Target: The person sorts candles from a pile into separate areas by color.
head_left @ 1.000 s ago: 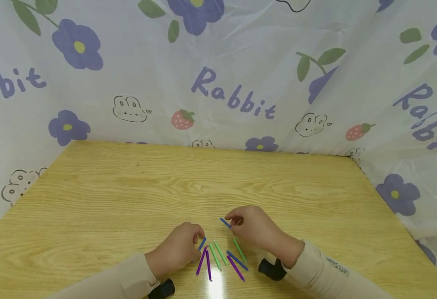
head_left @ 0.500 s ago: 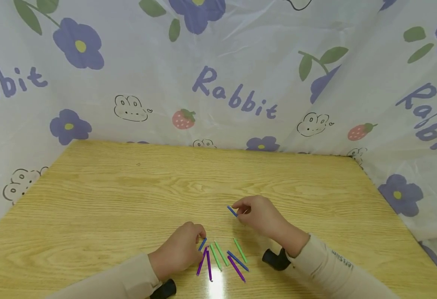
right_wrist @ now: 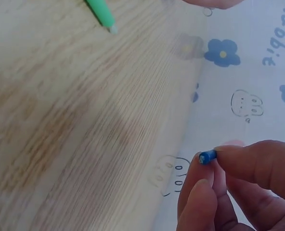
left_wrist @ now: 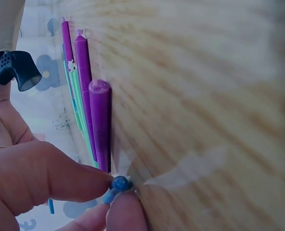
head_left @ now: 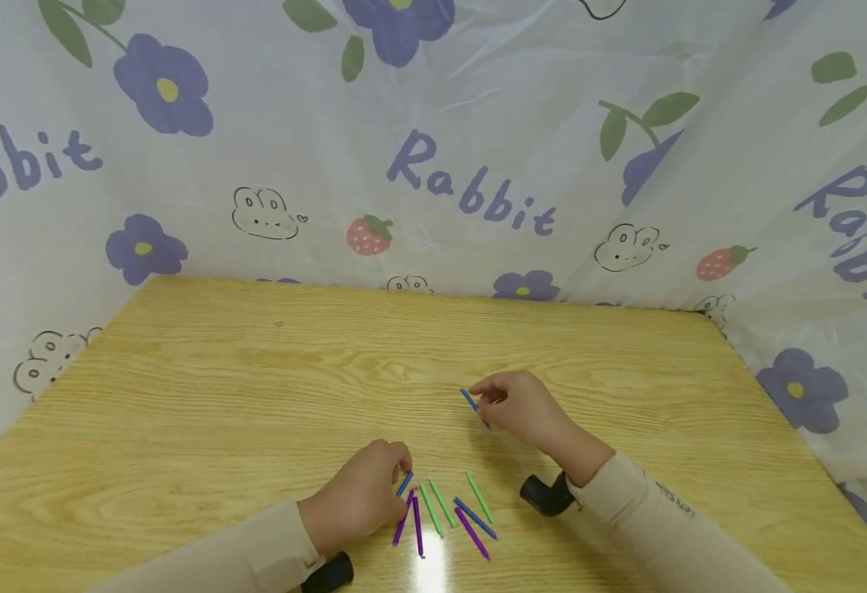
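My left hand (head_left: pixel 355 498) pinches a thin blue candle (head_left: pixel 404 484) low at the table, left of the other candles. Its round end (left_wrist: pixel 120 183) shows between thumb and finger in the left wrist view. Farther back, my right hand (head_left: pixel 528 412) holds another blue candle (head_left: pixel 468 398) above the wood by thumb and fingertips; the right wrist view shows its pale tip (right_wrist: pixel 203 159). Between the hands, nearer the front, lie two purple candles (head_left: pixel 418 527), two green candles (head_left: pixel 431 512), a blue candle (head_left: pixel 475 517), a third purple candle (head_left: pixel 473 534) and a third green candle (head_left: pixel 480 497).
The wood-grain table (head_left: pixel 314 354) stretches back to a white curtain (head_left: pixel 314 148) printed with flowers and rabbits, which also hangs along both sides. A black wrist device (head_left: pixel 547 494) sits at the right cuff, and another black device (head_left: pixel 329 572) at the left.
My right hand has lifted its blue candle away from the others, moving back and slightly right. The left hand stays in place with its blue candle, and the view shifts slightly.
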